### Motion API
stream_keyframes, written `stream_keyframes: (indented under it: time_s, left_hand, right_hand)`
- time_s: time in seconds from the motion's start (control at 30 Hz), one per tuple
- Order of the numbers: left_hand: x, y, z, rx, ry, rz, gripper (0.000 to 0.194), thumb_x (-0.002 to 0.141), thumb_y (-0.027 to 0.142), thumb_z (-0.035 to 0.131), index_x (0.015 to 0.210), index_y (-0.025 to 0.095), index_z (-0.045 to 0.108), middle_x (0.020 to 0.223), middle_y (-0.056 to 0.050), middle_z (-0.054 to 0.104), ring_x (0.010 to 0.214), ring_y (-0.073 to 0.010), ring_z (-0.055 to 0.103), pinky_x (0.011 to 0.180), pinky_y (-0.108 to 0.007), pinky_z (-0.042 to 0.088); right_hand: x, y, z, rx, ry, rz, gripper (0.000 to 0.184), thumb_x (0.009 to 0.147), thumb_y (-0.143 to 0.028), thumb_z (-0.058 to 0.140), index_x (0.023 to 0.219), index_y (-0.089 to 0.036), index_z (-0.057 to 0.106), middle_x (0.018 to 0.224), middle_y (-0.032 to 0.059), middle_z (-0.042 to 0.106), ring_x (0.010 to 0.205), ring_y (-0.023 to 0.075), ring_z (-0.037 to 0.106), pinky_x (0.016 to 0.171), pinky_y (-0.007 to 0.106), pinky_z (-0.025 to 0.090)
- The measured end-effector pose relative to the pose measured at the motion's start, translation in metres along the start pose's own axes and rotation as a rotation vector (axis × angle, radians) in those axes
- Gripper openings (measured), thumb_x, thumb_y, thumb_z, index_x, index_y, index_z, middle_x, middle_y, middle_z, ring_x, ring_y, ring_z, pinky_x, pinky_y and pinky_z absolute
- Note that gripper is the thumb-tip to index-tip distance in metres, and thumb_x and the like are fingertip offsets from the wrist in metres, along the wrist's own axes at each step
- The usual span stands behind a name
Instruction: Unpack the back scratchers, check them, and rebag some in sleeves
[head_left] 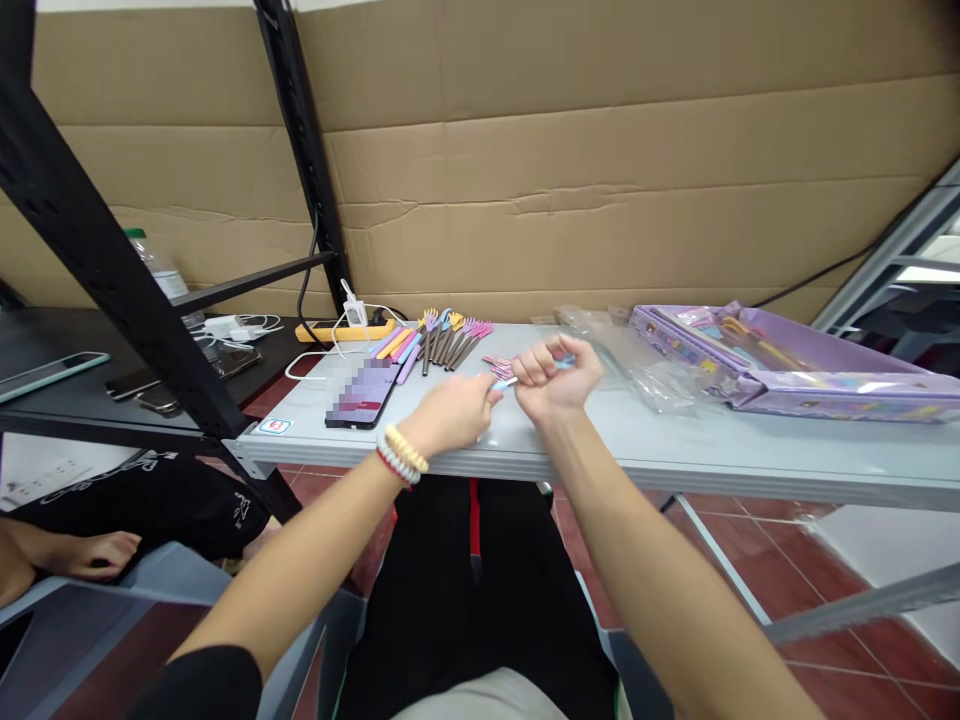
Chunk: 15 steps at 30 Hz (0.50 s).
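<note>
Slim light-blue rod (505, 384) held over pale grey table (750, 445).
Rod is pinched by the left hand (460, 412) and gripped by the curled right hand (559, 382) – black phone (364, 393) seen at left.

Your table (720, 440) has a pale, smooth top with a ridged front edge. At its front left corner you have a small sticker (274, 426), and just beyond that a dark phone (365, 393) lies face up, near the front edge. By the back left corner sits a yellow power strip (319, 331), with a white cable (337, 340) looping onto the tabletop. To its right, toward the back edge, you have coloured sticks (397, 345), brown sticks (450, 345) with bright hand-shaped tops, and small pink pieces (496, 364). Crumpled clear packaging (652, 365) lies beside the open purple box (847, 395) toward the right edge.
</note>
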<state>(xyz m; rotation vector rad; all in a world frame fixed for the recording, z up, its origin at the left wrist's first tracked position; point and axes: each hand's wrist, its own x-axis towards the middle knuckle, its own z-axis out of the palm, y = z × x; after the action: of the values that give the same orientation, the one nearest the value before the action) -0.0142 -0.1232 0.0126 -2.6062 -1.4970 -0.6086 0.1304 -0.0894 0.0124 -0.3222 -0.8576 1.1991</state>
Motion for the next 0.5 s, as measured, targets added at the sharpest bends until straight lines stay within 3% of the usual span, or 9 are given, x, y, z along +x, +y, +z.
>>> stream_keyframes:
  time_s: [0.03, 0.1, 0.17, 0.27, 0.37, 0.5]
  left_hand:
    - [0.014, -0.009, -0.001, -0.065, 0.003, 0.038, 0.022, 0.091, 0.029, 0.041, 0.095, 0.019, 0.06, 0.077, -0.006, 0.068, 0.071, -0.0207, 0.064, 0.064, -0.029, 0.043]
    - [0.044, -0.029, 0.0, -0.236, 0.064, -0.014, 0.021, 0.091, 0.026, 0.041, 0.089, 0.018, 0.059, 0.072, -0.004, 0.066, 0.067, -0.0176, 0.063, 0.063, -0.027, 0.044]
    - [0.07, -0.045, 0.004, -0.461, 0.157, -0.162, 0.024, 0.092, 0.029, 0.038, 0.087, 0.016, 0.057, 0.07, -0.004, 0.065, 0.059, -0.0142, 0.061, 0.057, -0.025, 0.045]
    - [0.095, -0.059, 0.019, -0.679, 0.33, -0.341, 0.025, 0.092, 0.03, 0.036, 0.094, 0.014, 0.055, 0.081, -0.006, 0.067, 0.058, -0.0121, 0.061, 0.054, -0.024, 0.045]
    - [0.098, -0.064, 0.036, -0.59, 0.478, -0.361, 0.024, 0.09, 0.027, 0.041, 0.102, 0.014, 0.057, 0.092, -0.008, 0.068, 0.072, -0.0149, 0.064, 0.066, -0.026, 0.048]
    - [0.086, -0.066, 0.046, -0.405, 0.531, -0.251, 0.03, 0.088, 0.024, 0.045, 0.114, 0.015, 0.057, 0.102, -0.009, 0.068, 0.092, -0.0179, 0.062, 0.083, -0.028, 0.045]
  right_hand:
    - [0.013, -0.001, -0.001, -0.082, -0.044, -0.006, 0.025, 0.066, -0.037, 0.052, 0.057, -0.022, 0.033, 0.044, -0.0069, 0.034, 0.041, 0.009, 0.039, 0.045, 0.024, 0.039]
    - [0.041, -0.001, -0.007, -0.321, -0.119, -0.037, 0.019, 0.063, -0.036, 0.057, 0.071, -0.021, 0.048, 0.062, -0.0022, 0.055, 0.063, 0.0132, 0.056, 0.06, 0.027, 0.046]
    - [0.065, 0.002, -0.018, -0.672, -0.14, -0.097, 0.03, 0.061, -0.034, 0.061, 0.087, -0.019, 0.056, 0.083, 0.003, 0.064, 0.082, 0.0169, 0.06, 0.072, 0.031, 0.047]
    - [0.085, 0.015, -0.037, -1.3, -0.153, -0.175, 0.027, 0.068, -0.033, 0.06, 0.086, -0.014, 0.063, 0.092, 0.0102, 0.067, 0.09, 0.0215, 0.06, 0.083, 0.035, 0.044]
    - [0.084, 0.029, -0.052, -1.725, -0.289, -0.121, 0.034, 0.078, -0.042, 0.053, 0.081, -0.012, 0.069, 0.094, 0.0156, 0.069, 0.094, 0.0264, 0.06, 0.086, 0.036, 0.041]
    - [0.074, 0.033, -0.057, -1.894, -0.319, -0.028, 0.045, 0.082, -0.05, 0.048, 0.084, -0.012, 0.073, 0.094, 0.0176, 0.069, 0.097, 0.029, 0.06, 0.084, 0.035, 0.04]
